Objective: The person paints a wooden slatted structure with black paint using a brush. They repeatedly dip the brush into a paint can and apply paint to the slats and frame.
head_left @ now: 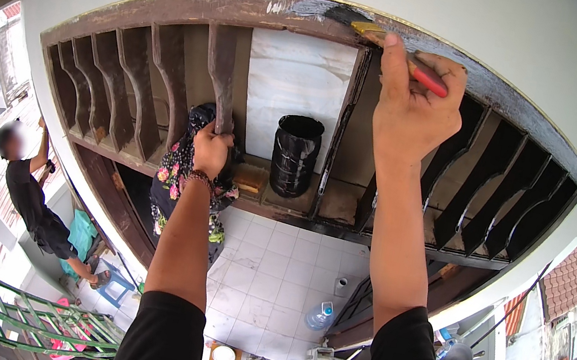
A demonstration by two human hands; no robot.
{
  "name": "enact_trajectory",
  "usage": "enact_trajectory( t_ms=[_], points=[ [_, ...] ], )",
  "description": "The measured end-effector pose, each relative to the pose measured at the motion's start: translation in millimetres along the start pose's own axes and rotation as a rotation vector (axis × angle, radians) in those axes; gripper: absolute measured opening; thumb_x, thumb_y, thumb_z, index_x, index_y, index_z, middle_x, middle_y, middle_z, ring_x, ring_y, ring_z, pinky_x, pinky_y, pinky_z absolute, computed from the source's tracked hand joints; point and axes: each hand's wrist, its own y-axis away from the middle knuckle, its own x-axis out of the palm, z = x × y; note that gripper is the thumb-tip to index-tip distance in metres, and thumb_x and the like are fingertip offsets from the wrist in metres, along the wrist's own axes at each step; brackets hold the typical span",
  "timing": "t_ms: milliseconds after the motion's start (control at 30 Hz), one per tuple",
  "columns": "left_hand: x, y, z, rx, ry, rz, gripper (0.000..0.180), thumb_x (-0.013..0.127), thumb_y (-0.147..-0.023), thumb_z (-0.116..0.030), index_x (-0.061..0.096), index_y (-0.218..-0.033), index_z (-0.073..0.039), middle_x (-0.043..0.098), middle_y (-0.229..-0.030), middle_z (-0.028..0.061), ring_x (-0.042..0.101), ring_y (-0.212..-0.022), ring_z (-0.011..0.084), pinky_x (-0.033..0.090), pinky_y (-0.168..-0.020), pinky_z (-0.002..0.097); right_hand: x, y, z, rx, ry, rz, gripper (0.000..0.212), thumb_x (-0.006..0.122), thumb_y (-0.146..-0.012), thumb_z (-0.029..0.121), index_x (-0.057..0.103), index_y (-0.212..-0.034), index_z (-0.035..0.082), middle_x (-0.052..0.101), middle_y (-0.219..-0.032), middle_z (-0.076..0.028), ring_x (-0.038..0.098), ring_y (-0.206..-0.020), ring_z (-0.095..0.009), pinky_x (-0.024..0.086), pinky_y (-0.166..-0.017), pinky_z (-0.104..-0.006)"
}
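My right hand is closed around a paintbrush with a red handle and yellowish ferrule. Its dark bristles touch the top rail of a wooden vent frame, where a dark wet patch shows beside greyish, scraped wood. My left hand grips the lower end of a brown wavy slat left of centre. Between my arms, a paint-smeared black can stands on the frame's lower ledge, in front of a whitish panel. Slats on the right are black; those on the left are brown.
Below the ledge lies a white tiled floor with a clear water bottle. Someone in flowered clothing is beyond my left hand. Another person in black stands at the far left with a foot on a blue stool. Green metal railing runs lower left.
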Motion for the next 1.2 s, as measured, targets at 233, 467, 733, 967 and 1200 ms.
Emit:
enact_trajectory(
  t_ms=[233, 467, 733, 967, 1200],
  points=[
    [-1, 2, -2, -0.030, 0.049, 0.002, 0.039, 0.062, -0.075, -0.006, 0.070, -0.112, 0.003, 0.073, -0.085, 0.0118, 0.067, -0.075, 0.0184, 0.051, -0.076, 0.0299, -35, -21, -15, 0.015, 0.077, -0.085, 0.039, 0.086, -0.079, 0.029, 0.059, -0.092, 0.004, 0.066, -0.076, -0.005, 0.063, -0.057, -0.013, 0.051, -0.058, -0.0244],
    [-1, 0, -1, -0.022, 0.046, 0.007, 0.040, 0.062, -0.075, -0.005, 0.070, -0.113, 0.003, 0.073, -0.088, 0.0119, 0.067, -0.078, 0.0179, 0.051, -0.077, 0.0298, -53, -10, 17, 0.040, -0.062, -0.091, 0.035, 0.086, -0.080, 0.018, 0.058, -0.091, 0.000, 0.067, -0.074, -0.007, 0.066, -0.062, -0.012, 0.055, -0.058, -0.0244],
    [1, 4, -9, -0.015, -0.003, 0.017, 0.039, 0.062, -0.074, -0.005, 0.070, -0.111, 0.003, 0.073, -0.085, 0.0113, 0.067, -0.077, 0.0178, 0.051, -0.075, 0.0298, 24, 22, 33, -0.339, -0.032, 0.211, 0.031, 0.086, -0.079, 0.017, 0.061, -0.092, 0.004, 0.068, -0.086, -0.005, 0.063, -0.069, -0.009, 0.051, -0.066, -0.0234],
    [2, 8, -15, -0.008, -0.024, 0.006, 0.036, 0.062, -0.075, -0.007, 0.070, -0.109, 0.003, 0.072, -0.080, 0.0106, 0.067, -0.075, 0.0181, 0.051, -0.073, 0.0302, -48, -22, 18, -0.020, 0.083, 0.101, 0.027, 0.082, -0.083, 0.012, 0.061, -0.094, -0.001, 0.068, -0.086, -0.003, 0.064, -0.072, -0.009, 0.052, -0.066, -0.0227],
    [-2, 2, -3, -0.010, 0.000, -0.006, 0.037, 0.061, -0.075, -0.007, 0.070, -0.110, 0.003, 0.072, -0.080, 0.0111, 0.066, -0.074, 0.0170, 0.051, -0.073, 0.0299, -11, -10, 35, -0.129, 0.075, 0.296, 0.031, 0.085, -0.079, 0.019, 0.064, -0.095, 0.002, 0.068, -0.077, -0.003, 0.062, -0.069, -0.008, 0.051, -0.067, -0.0231]
  ],
)
